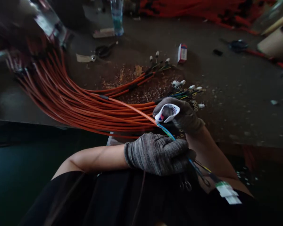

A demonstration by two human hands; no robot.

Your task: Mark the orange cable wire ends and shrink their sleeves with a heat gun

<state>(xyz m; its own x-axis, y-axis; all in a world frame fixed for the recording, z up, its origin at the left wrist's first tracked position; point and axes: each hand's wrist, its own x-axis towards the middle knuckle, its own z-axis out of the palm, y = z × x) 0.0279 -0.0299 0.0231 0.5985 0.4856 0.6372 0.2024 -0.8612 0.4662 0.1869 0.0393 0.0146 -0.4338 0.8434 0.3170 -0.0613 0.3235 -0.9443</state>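
My left hand (159, 153), in a grey knitted glove, is closed around the thin blue, green and yellow wires (165, 131) that come out of an orange cable (136, 110). Beyond that hand the wires run down to a white plug connector (228, 192) and dark ring terminals (205, 181). My right hand (186, 114), gloved as well, is closed on a white printed ring (168, 113) with blue and red marks, right by the end of the orange sheath. Whether this ring is a tape core or a curled label, I cannot tell.
A thick bundle of orange cables (68, 100) spreads over the table (245, 103), with white connectors (179, 83) and ring terminals at the ends. Behind are a small red and white box (182, 53), dark scissors (103, 50), a glass (117, 18) and brown crumbs (122, 75).
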